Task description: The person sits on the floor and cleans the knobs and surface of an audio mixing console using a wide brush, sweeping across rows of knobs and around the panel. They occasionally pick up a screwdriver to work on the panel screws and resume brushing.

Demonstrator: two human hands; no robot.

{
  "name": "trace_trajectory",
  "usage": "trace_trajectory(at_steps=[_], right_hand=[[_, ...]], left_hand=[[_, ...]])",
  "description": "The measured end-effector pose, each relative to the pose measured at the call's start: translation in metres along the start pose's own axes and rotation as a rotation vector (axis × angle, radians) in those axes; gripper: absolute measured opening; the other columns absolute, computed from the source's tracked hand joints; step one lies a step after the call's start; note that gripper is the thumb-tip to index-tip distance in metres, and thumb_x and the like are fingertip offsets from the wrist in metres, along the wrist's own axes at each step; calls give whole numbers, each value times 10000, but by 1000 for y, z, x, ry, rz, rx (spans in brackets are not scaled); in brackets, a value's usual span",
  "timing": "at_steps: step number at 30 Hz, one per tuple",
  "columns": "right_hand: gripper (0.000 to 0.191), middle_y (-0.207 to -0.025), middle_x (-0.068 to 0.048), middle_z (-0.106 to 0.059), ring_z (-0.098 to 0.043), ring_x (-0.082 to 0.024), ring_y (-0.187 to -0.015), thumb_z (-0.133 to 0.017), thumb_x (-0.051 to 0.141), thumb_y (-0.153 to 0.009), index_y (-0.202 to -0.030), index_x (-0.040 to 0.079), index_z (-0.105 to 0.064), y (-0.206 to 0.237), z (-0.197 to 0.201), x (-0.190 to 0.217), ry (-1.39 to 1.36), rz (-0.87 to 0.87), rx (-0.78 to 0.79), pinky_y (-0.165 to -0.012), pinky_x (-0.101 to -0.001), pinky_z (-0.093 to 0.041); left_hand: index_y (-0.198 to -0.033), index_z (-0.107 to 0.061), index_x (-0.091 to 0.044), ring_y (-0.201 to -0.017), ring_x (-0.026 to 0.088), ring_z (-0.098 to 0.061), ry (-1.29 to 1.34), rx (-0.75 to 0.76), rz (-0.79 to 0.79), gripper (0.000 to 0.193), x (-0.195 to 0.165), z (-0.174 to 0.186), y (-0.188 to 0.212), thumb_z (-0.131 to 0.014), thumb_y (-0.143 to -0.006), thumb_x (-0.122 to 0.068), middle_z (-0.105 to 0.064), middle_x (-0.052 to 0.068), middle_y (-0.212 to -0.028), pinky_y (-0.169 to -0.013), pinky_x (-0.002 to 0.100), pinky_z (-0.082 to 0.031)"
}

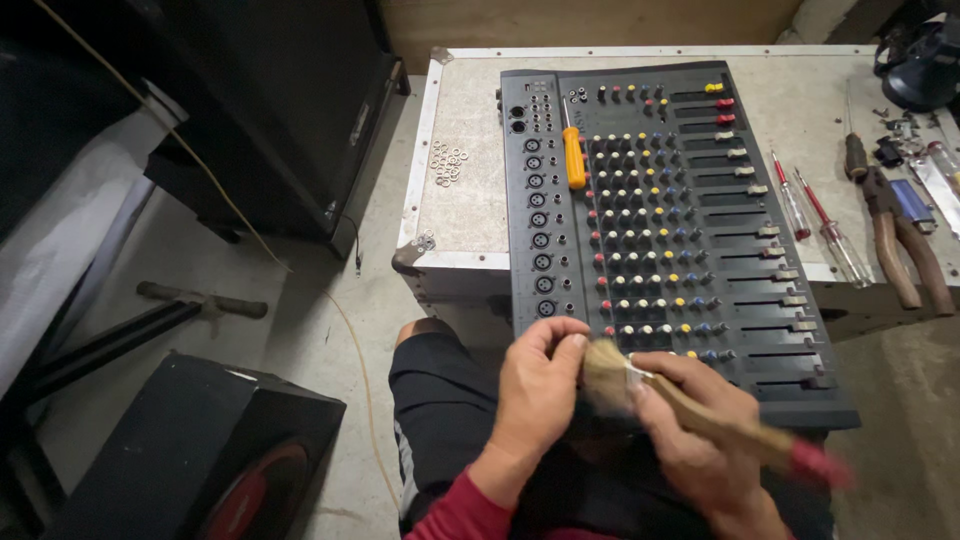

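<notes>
right hand (700, 440): wrapped round the wooden handle of a paintbrush (640, 380), bristles up by the left fingers.
left hand (540, 385): fingers curled, pinching at the bristle tuft.
mixer (670, 220): lying on a pale tabletop (470, 150), near end overhanging the lap.
risk, overhang: could tip if pressed at the near end.
risk, orange screwdriver (573, 155): resting loose on the knobs; could roll off.
risk, washers (448, 163): loose pile, easily scattered by a sweep.

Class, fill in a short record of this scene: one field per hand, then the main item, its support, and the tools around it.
Left hand: fingers on brush bristles
Right hand: grips brush handle
Main item: mixer, near end over the lap
Support: case
On mixer: orange screwdriver
On case: washers, pliers, two clear screwdrivers
</notes>
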State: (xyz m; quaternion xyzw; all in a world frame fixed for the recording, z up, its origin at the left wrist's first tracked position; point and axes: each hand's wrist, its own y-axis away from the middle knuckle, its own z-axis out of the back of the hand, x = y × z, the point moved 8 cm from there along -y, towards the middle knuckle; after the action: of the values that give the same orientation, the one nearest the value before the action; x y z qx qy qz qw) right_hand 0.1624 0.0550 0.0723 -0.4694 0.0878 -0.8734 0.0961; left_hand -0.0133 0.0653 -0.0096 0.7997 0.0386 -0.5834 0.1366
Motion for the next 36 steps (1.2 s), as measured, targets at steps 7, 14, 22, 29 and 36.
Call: trace_trajectory(at_steps=[7,14,22,29,36], right_hand=[[262,-933,-66,-720,-658,-99,-807,-710,108,-935,-1181,23,-679,1,18,18,-74,159,-200,-742,-243,-540],[188,-827,-75,-733,-688,-114,-699,-711,84,-859,-1033,32,-756,-7,8,2,-22,-27,29,-655,-265,-551],[219,-866,-64,-753,-681,-103,-778,-703,89,-890,-1092,9,-732,-7,16,-4,-25,8,-47,-717,-240,-543],[308,-924,-79,-742,-677,-116,-774,-720,83,-904,-1203,14,-694,-7,16,2,-77,36,-94,-702,-242,-549],[315,-974,-90,-738,-690,-119,-829,-728,69,-913,-1218,9,-673,-4,13,10,-16,149,-94,-744,-249,-553]], left_hand=[[-1142,-697,39,-758,75,-661,112,37,49,229,-1,-4,-1,-595,-973,-78,-717,33,-914,-695,243,-585],[-1134,-664,35,-780,81,-667,164,43,18,208,1,-4,0,-625,-950,-50,-711,39,-919,-710,243,-577],[-1078,-668,29,-750,95,-652,193,41,70,158,1,-3,-1,-628,-969,-77,-699,41,-884,-666,248,-577],[-1054,-666,8,-757,87,-662,230,-9,75,139,-2,1,-1,-623,-963,-88,-685,29,-885,-685,256,-596],[-1057,-645,0,-716,87,-635,244,-26,20,144,-3,5,-3,-666,-931,-67,-666,30,-857,-662,258,-580]])
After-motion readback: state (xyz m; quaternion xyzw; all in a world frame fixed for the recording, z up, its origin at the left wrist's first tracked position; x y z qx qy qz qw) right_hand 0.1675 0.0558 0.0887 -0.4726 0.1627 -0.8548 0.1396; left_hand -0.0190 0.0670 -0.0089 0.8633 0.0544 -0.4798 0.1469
